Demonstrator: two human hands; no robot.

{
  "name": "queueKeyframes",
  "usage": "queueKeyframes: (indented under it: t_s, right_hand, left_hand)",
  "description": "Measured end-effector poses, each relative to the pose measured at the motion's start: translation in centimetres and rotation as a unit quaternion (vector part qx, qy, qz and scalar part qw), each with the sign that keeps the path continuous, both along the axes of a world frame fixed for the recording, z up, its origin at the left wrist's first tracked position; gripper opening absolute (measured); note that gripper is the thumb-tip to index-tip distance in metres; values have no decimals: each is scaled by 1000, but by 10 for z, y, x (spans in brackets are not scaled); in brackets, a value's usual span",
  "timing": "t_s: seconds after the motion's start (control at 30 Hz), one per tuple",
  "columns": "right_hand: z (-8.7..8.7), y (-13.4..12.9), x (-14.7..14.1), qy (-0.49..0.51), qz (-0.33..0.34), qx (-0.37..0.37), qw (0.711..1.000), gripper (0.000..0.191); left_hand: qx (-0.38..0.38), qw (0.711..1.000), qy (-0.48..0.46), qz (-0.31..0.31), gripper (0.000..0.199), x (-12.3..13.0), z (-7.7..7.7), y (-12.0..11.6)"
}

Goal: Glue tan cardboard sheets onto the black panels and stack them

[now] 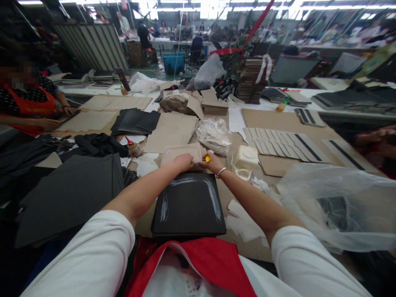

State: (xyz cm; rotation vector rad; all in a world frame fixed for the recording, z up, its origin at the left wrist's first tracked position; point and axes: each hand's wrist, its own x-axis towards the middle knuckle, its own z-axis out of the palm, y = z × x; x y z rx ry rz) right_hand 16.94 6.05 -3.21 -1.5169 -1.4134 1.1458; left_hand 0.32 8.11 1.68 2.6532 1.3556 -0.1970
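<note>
Both hands meet beyond a stack of black sheets (192, 202), whose top sheet carries whitish glue streaks along its left, far and right edges. My left hand (185, 162) is closed on the near edge of a beige board (177, 153). At the board's right end, my right hand (213, 163) has its fingers wrapped round a tool with a yellow end (207, 158); its fingertips are close to the board's corner, and whether they also hold it is too small to tell. A white plastic container (246, 157) stands to the right of my right hand.
Grey-black sheets (74, 189) lie at the left, near a red-capped glue bottle (134, 147). Crumpled clear plastic (214, 135) sits beyond my hands. Beige strips (278, 143) and a large plastic bag (355, 206) are at the right. A person in an orange apron (37, 107) works at the left.
</note>
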Motion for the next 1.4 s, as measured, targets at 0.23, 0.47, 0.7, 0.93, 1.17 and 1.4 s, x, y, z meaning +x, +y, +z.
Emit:
queueKeyframes:
  t_s: [0.23,0.47,0.7,0.93,1.17,1.4]
  right_hand:
    - [21,-6,2,8,-14,45,999,27]
    - [51,-35,-18,88,-30,59,994,34]
    - [74,-93,-7,-73,-136,173,973,24]
    - [65,-173,26,-207,-125,184,953,21]
    - [34,-209,25,-269,-65,128,953,20]
    - [17,-205,22,-304,-38,134,942,18]
  left_hand:
    - [247,927,-225,173,15,-49,58,-13]
    - [131,606,-726,296,22,-71,69,-58]
    - [-54,484,-824,290,35,-61,46,-126]
    - [-159,542,-720,402,32,-104,16,-172]
    - [-205,665,-562,447,33,-122,-22,-199]
    - [-164,681,-536,471,32,-127,-31,-195]
